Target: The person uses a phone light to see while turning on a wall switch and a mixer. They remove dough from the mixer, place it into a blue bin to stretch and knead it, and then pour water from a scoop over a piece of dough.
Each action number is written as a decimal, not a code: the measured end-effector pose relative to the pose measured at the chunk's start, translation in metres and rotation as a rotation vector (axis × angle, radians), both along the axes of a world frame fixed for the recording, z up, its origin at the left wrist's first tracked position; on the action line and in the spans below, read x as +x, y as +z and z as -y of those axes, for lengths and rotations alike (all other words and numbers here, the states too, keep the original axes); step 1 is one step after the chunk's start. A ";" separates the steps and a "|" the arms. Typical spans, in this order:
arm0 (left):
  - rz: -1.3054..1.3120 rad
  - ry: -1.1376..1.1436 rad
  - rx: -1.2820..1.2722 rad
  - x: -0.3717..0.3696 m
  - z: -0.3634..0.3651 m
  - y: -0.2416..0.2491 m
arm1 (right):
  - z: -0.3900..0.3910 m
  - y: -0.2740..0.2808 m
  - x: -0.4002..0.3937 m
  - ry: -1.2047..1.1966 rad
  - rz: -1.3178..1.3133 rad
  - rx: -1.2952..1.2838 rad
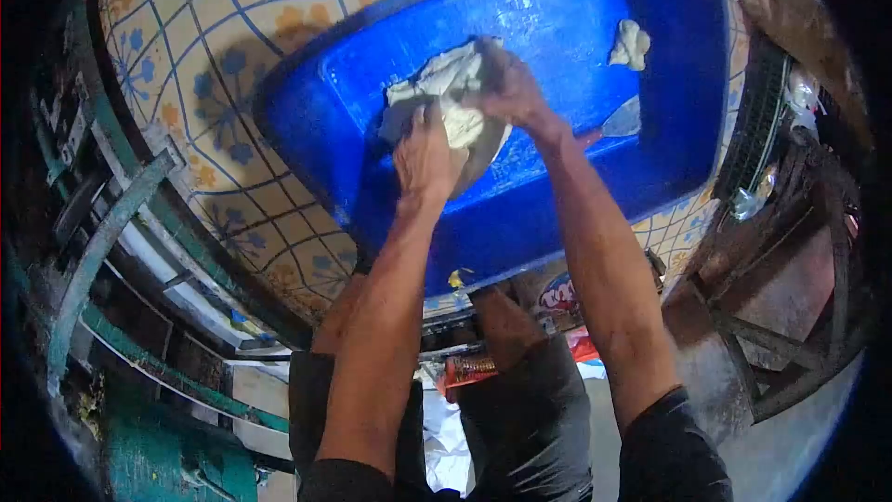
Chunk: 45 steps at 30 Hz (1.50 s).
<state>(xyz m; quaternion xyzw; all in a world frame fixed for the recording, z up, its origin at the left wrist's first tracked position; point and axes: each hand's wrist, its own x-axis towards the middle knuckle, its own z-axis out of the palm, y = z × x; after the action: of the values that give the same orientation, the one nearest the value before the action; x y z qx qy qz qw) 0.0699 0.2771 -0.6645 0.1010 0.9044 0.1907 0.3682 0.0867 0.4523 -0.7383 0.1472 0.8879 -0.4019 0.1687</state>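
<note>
A large lump of pale dough (pixel 444 82) lies in a big blue plastic tub (pixel 548 214). My left hand (pixel 424 156) presses down on the near side of the lump, fingers curled into it. My right hand (pixel 506 84) grips its far right side from above. Both forearms reach straight forward over the tub's near rim. A smaller piece of dough (pixel 631 44) sits apart at the tub's far right. A metal scraper (pixel 621 121) lies on the tub floor just right of my right wrist.
The tub rests on a floor of patterned tiles (pixel 214 84) with blue and orange flowers. A green metal frame (pixel 111 232) runs along the left. Dark wooden furniture (pixel 790 251) stands at the right. My knees in dark shorts (pixel 530 409) show below, with red packaging (pixel 469 367) between them.
</note>
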 end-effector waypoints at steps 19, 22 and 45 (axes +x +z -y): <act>0.190 0.575 0.628 0.048 0.034 0.191 | 0.063 0.170 0.067 -0.226 0.023 0.014; 0.347 1.213 0.689 0.094 0.066 0.216 | 0.089 0.237 0.081 -0.323 0.183 -0.068; 0.274 1.520 1.223 0.076 0.136 0.510 | 0.101 0.819 0.067 0.039 -0.197 -0.230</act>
<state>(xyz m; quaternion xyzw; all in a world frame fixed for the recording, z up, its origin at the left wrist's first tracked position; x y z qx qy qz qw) 0.1462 0.1409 -0.1541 -0.3573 0.4234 0.8217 0.1336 0.1538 0.3514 0.0803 0.0693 0.8509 -0.5102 0.1044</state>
